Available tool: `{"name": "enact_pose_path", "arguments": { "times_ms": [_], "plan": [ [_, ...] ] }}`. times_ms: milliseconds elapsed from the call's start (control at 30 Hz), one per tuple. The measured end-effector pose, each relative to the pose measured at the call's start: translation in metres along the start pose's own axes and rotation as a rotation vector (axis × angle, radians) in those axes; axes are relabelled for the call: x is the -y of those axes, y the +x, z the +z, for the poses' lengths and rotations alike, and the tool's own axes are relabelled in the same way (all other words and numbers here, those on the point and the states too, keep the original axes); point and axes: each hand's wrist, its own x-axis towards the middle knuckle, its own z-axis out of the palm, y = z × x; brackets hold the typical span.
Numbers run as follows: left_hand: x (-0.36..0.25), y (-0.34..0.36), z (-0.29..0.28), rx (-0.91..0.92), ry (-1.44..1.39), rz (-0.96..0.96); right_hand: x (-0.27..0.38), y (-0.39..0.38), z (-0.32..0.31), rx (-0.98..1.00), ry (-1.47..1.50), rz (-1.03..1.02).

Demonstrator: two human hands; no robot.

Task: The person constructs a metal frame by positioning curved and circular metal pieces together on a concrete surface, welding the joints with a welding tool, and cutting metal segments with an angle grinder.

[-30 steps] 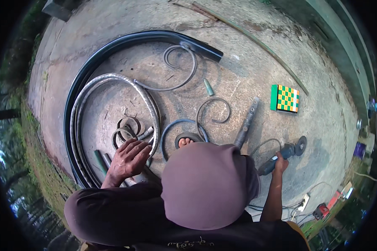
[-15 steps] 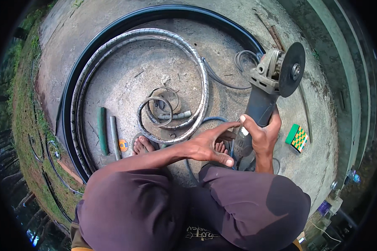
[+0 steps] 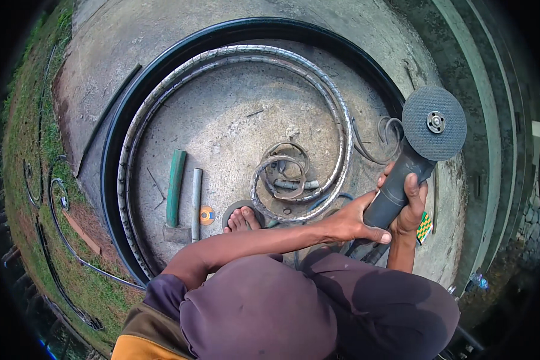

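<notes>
An angle grinder (image 3: 396,183) with a dark body is held upright in front of me on the right, its round black cutting disc (image 3: 423,129) facing me with the metal nut at its centre. My right hand (image 3: 411,207) wraps the body from the right, thumb along its front. From the left, my left hand (image 3: 357,221) grips the lower part of the body, its thumb across the front and fingertips showing at the far side. The grinder's lower end is partly hidden by my hands and knee.
A silvery spiral-wrapped hose coil (image 3: 234,54) lies inside a wide black band (image 3: 246,27) on the concrete. Left of my foot lie a green tube (image 3: 175,189), a grey pipe (image 3: 196,204) and an orange disc (image 3: 207,215). A checkered green-and-yellow box (image 3: 424,228) sits right of my hand.
My left hand has moved right and closed on the grinder's body. The grinder has turned so its disc faces me more, and my view has shifted to the right.
</notes>
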Motion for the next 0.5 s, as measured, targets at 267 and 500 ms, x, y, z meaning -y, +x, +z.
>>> {"name": "enact_pose_path", "arguments": {
  "times_ms": [267,500],
  "plan": [
    [0.007,0.010,0.014,0.178,0.284,0.099,0.000,-0.043,0.004,-0.067,0.609,-0.066],
    [0.020,0.010,0.004,0.149,0.369,0.033,-0.021,-0.036,0.001,-0.064,0.668,-0.084]
  ]
}}
